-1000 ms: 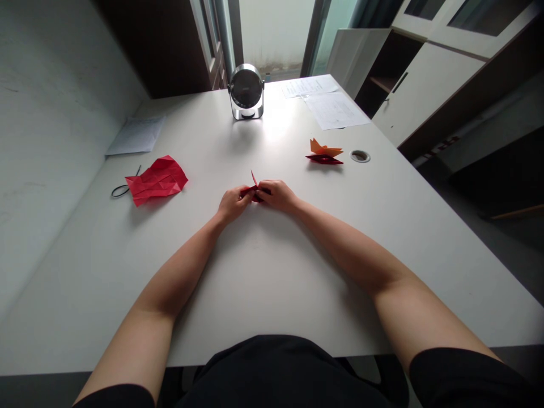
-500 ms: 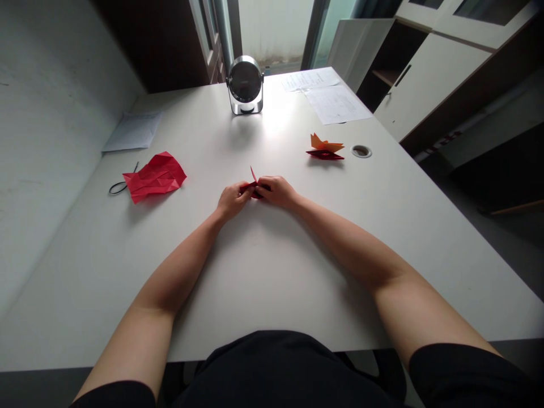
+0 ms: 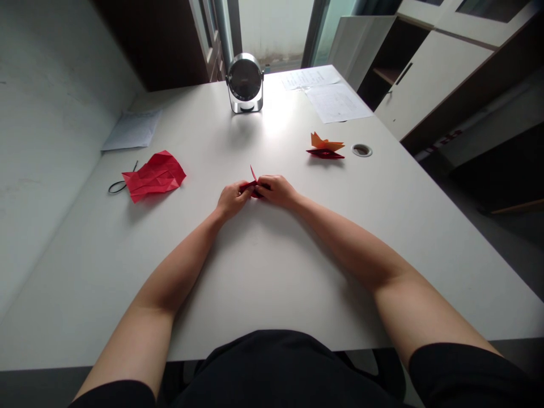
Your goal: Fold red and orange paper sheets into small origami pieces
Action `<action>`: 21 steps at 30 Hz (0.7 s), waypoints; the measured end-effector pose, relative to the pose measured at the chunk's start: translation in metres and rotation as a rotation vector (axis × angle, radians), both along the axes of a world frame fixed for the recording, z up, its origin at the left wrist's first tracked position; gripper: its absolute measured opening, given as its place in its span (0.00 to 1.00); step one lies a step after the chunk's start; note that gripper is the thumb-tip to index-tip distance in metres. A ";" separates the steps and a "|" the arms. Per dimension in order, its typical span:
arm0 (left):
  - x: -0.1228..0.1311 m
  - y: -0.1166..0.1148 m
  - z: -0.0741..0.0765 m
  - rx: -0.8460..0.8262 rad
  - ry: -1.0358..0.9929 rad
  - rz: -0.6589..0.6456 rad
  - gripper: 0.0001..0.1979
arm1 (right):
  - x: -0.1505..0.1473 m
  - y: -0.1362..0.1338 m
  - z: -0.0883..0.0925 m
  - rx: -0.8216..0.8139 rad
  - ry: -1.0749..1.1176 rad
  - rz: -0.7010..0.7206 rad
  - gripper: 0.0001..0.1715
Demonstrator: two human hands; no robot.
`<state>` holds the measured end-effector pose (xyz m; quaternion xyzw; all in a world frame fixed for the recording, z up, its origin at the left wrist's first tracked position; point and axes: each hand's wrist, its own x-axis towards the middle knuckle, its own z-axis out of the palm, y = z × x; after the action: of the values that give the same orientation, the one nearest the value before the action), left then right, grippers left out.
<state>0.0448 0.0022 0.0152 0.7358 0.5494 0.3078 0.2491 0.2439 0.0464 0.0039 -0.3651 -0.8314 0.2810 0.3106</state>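
At the middle of the desk (image 3: pixel 263 272), your two hands meet over a small folded red paper (image 3: pixel 256 195). Your left grip (image 3: pixel 230 199) pinches its left end, the thumb laid toward the centre; your right grip (image 3: pixel 278 190) pinches the other end, fingers curled over it so that much of the paper is hidden. Between them a thin red flap (image 3: pixel 253 173) stands up, leaning slightly to the left.

As for progress, the paper looks well into its folding: it is compact and layered, though the upright flap is not pressed flat. How many folds are left you cannot tell from here, since your fingers cover most of the creases.

Farther out, to the left, lies a creased red sheet (image 3: pixel 155 175), opened out and uneven, with a black cord loop (image 3: pixel 114 192) at its left edge. To the right, an orange folded piece (image 3: pixel 326 145) sits against a dark red folded piece (image 3: pixel 326 154); both look already shaped, and neither is in your hands. Just beside them is a round cable hole (image 3: pixel 361 150). Toward the far edge stands a silver round device (image 3: pixel 245 79), with printed papers (image 3: pixel 338 102) to its right.
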 end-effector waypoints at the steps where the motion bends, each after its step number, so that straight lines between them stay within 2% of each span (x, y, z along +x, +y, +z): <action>1: 0.000 0.000 0.000 0.000 0.006 0.002 0.18 | 0.000 0.000 -0.001 0.001 0.002 0.000 0.14; 9: 0.001 -0.001 0.002 -0.005 -0.001 0.000 0.18 | 0.000 0.003 -0.004 0.042 0.005 0.006 0.14; 21: 0.001 -0.002 0.004 -0.006 -0.007 -0.006 0.18 | 0.001 -0.002 0.002 0.038 -0.025 -0.013 0.15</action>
<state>0.0462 0.0006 0.0189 0.7355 0.5474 0.3081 0.2539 0.2445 0.0448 0.0056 -0.3680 -0.8380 0.2585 0.3090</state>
